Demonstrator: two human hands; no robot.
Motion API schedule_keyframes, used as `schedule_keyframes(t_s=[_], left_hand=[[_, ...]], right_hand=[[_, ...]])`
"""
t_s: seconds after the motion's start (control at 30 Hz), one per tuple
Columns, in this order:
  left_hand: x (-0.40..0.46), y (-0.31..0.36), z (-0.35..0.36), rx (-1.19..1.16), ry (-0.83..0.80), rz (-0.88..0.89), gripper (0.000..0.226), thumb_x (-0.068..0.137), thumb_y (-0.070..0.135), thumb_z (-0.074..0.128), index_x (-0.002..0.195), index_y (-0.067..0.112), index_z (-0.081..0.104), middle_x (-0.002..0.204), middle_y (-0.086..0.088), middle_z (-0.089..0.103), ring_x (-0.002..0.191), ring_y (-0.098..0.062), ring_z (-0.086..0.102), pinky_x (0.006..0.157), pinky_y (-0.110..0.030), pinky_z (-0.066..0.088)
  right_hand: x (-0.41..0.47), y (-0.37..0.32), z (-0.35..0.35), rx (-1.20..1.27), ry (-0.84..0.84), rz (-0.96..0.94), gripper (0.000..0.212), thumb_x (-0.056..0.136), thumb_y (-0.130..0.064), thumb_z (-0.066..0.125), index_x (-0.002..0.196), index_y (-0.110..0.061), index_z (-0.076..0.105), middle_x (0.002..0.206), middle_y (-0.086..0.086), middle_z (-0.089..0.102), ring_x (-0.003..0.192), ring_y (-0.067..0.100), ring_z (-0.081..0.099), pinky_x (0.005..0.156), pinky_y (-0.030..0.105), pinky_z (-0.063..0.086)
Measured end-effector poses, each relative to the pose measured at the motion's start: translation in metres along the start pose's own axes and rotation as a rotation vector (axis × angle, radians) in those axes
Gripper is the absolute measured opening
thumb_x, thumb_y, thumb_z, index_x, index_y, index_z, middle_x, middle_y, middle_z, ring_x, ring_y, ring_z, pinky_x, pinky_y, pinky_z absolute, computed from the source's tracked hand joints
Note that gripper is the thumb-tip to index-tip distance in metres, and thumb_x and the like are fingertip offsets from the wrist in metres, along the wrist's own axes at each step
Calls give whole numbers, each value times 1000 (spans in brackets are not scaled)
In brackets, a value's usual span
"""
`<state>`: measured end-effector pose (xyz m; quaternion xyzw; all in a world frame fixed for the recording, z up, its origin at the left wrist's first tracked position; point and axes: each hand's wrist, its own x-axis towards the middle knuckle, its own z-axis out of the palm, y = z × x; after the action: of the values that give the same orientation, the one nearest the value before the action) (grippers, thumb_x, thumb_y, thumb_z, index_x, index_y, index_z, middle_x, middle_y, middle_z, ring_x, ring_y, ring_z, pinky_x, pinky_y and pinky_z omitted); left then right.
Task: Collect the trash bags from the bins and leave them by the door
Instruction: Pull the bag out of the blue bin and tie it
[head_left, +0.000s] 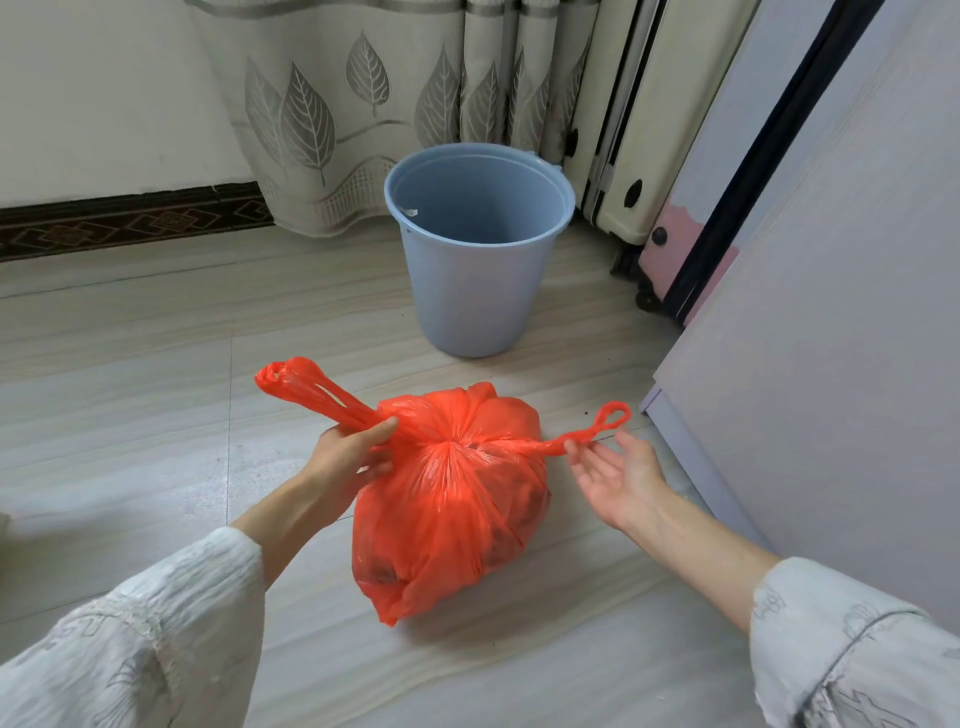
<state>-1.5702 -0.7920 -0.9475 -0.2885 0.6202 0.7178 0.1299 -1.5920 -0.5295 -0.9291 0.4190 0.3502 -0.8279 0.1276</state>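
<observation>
A full orange trash bag (452, 499) sits on the floor in front of me, its neck gathered at the top. My left hand (348, 457) grips the bag's left handle loop where it leaves the neck; the loop sticks up and to the left. My right hand (613, 473) lies palm up with fingers spread, and the thin right handle loop rests across its fingertips. Behind the bag stands a blue plastic bin (478, 291), upright, with no bag inside it.
A patterned curtain (363, 104) hangs behind the bin against a white wall. Cream and pink suitcases (639, 171) lean at the back right. A grey cabinet side (831, 312) fills the right. The floor is pale wood-look tile.
</observation>
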Motion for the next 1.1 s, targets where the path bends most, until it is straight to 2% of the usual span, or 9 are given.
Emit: schedule_keyframes(t_s=[0.1, 0.23, 0.43, 0.57, 0.63, 0.73, 0.83, 1.0, 1.1], left_hand=[[-3, 4, 2, -42, -1, 29, 31, 84, 15, 63, 112, 3, 57, 91, -8, 63, 74, -17, 59, 66, -24, 49], [-8, 7, 7, -32, -38, 13, 23, 85, 14, 62, 105, 5, 58, 87, -8, 63, 73, -17, 58, 66, -25, 49], [-15, 11, 24, 105, 36, 246, 14, 91, 16, 51, 79, 14, 59, 78, -5, 61, 76, -18, 56, 74, -31, 44], [-21, 19, 41, 263, -39, 391, 27, 94, 18, 46, 74, 10, 62, 76, -3, 65, 78, -18, 59, 81, -31, 47], [-25, 22, 48, 296, -71, 442, 34, 96, 20, 41, 77, 4, 63, 77, -4, 67, 78, -19, 61, 85, -33, 47], [-31, 27, 55, 212, -104, 493, 43, 98, 26, 32, 65, 10, 54, 59, -3, 60, 69, -21, 60, 77, -32, 48], [-39, 33, 70, 64, -123, 458, 42, 98, 32, 28, 62, 14, 39, 39, 11, 35, 45, -12, 41, 63, -28, 38], [-60, 45, 102, 81, -260, 512, 44, 99, 25, 26, 56, 17, 30, 38, 13, 26, 44, -10, 22, 62, -21, 41], [-65, 46, 112, 97, -283, 513, 46, 99, 22, 27, 54, 18, 30, 39, 11, 25, 46, -11, 23, 61, -17, 43]], right_hand=[[3, 10, -2, -187, 38, 21, 19, 93, -10, 46, 74, -10, 50, 69, 5, 50, 48, 11, 52, 37, 16, 41], [-6, 24, 1, -684, 117, 36, 38, 84, -52, 55, 80, -14, 58, 70, -1, 53, 50, 9, 33, 48, 23, 24], [-13, 23, 29, -899, -187, -116, 20, 90, -33, 56, 101, -16, 58, 88, -5, 58, 65, 4, 47, 49, 12, 33], [7, 38, 39, -808, -171, -221, 25, 89, -27, 57, 94, -5, 68, 106, 13, 66, 91, 25, 65, 76, 31, 55], [10, 43, 46, -750, -202, -260, 27, 93, -22, 50, 72, -10, 62, 94, 16, 61, 74, 23, 60, 55, 24, 56], [16, 37, 60, -652, -138, -328, 39, 99, -25, 36, 63, -16, 49, 70, 6, 61, 48, 10, 52, 32, 11, 38], [25, 14, 71, -444, -83, -265, 39, 100, -30, 29, 65, -19, 40, 37, -5, 58, 28, 4, 51, 37, 13, 34], [31, -24, 76, -523, 66, -360, 39, 99, -23, 30, 62, -15, 39, 37, 0, 47, 22, 3, 46, 29, 8, 31], [33, -40, 66, -565, 167, -343, 35, 92, -5, 31, 58, -11, 38, 20, -4, 40, 17, 4, 40, 29, 3, 22]])
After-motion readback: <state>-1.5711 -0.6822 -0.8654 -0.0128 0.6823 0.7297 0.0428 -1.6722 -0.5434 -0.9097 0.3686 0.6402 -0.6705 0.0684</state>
